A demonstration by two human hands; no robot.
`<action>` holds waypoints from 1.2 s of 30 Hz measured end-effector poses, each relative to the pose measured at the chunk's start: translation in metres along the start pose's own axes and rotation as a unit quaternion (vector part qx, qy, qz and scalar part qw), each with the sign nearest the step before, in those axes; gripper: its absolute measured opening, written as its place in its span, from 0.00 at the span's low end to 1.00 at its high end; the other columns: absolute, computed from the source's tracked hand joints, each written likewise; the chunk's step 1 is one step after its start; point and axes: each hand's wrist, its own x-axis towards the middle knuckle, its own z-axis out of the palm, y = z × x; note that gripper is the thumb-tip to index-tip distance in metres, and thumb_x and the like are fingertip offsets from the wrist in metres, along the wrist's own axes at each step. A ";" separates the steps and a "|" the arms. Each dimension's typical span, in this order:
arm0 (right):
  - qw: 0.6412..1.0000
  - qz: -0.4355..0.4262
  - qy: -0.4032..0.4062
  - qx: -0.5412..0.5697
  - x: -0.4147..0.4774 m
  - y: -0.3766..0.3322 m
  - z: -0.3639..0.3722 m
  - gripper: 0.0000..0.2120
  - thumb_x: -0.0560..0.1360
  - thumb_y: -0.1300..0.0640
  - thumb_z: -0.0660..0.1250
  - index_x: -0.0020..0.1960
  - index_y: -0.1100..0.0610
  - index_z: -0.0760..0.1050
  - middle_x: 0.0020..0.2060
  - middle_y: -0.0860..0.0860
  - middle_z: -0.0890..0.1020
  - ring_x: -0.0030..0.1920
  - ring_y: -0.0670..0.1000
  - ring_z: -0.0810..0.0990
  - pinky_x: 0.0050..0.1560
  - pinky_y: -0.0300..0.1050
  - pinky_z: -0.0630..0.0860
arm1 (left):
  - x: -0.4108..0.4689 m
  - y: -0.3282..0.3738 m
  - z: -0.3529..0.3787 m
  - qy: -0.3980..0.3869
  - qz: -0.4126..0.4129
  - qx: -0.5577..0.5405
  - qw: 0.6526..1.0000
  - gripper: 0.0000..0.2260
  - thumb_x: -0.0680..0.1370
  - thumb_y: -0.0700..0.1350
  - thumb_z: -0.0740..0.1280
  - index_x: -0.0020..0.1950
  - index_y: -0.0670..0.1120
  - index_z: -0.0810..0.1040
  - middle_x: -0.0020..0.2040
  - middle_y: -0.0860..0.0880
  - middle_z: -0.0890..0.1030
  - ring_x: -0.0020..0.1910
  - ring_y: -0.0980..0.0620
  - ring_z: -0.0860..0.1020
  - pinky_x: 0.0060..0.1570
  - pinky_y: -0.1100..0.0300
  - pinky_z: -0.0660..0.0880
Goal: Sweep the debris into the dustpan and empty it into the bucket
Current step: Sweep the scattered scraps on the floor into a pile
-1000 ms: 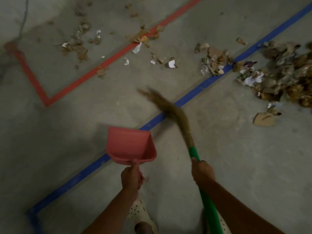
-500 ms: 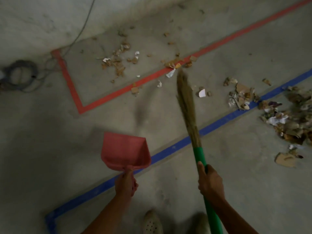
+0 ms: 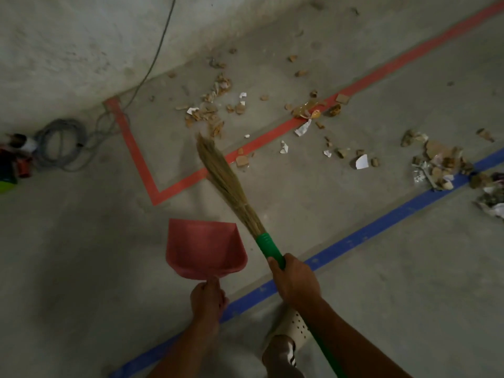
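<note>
Grey concrete floor (image 3: 381, 282), taped lines. Scattered brown and white paper debris (image 3: 212, 113) lies unswept beyond the straw broom with green handle (image 3: 226, 181). Right hand (image 3: 296, 282) clenches that handle; left hand (image 3: 208, 298) grips the empty pink plastic dustpan (image 3: 204, 249). No bucket in sight.

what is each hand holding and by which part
The left hand grips the red plastic dustpan by its handle; the right hand grips the straw broom on its green handle, near the bristles.

My left hand (image 3: 208, 298) hides the handle of the dustpan (image 3: 204, 246). My right forearm (image 3: 354, 336) covers part of the broom (image 3: 237, 203), which leaves by the bottom edge. The debris heap (image 3: 491, 197) is cut off at right; the dim clutter (image 3: 13, 165) at far left is unreadable.
</note>
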 end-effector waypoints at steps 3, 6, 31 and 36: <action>1.000 0.007 -0.008 -0.027 0.011 -0.002 -0.004 0.20 0.81 0.36 0.55 0.52 0.51 0.71 0.36 0.46 0.77 0.35 0.44 0.76 0.36 0.39 0.76 | 0.006 0.018 0.009 -0.014 0.000 -0.006 1.000 0.16 0.80 0.47 0.68 0.36 0.40 0.72 0.31 0.41 0.72 0.29 0.48 0.69 0.28 0.59 0.69; 0.999 0.008 -0.006 -0.039 0.028 -0.007 -0.008 0.18 0.81 0.36 0.54 0.52 0.51 0.70 0.36 0.46 0.76 0.35 0.43 0.77 0.35 0.37 0.75 | 0.019 0.037 0.023 -0.009 0.014 -0.011 1.000 0.20 0.81 0.52 0.67 0.35 0.39 0.73 0.31 0.41 0.73 0.28 0.48 0.70 0.27 0.59 0.69; 0.879 0.326 0.217 0.271 0.146 0.086 -0.021 0.26 0.83 0.40 0.53 0.45 0.62 0.73 0.36 0.60 0.81 0.36 0.59 0.81 0.40 0.51 0.77 | 0.133 0.099 0.114 -0.082 0.119 0.136 0.980 0.19 0.82 0.52 0.65 0.36 0.43 0.70 0.26 0.42 0.72 0.21 0.49 0.69 0.22 0.65 0.63; 0.815 0.335 0.290 0.373 0.132 0.084 -0.047 0.22 0.83 0.43 0.55 0.47 0.61 0.72 0.36 0.59 0.78 0.33 0.58 0.79 0.42 0.58 0.80 | 0.129 0.098 0.130 -0.093 0.110 0.139 0.980 0.20 0.81 0.54 0.66 0.35 0.42 0.71 0.27 0.43 0.72 0.22 0.49 0.68 0.18 0.65 0.64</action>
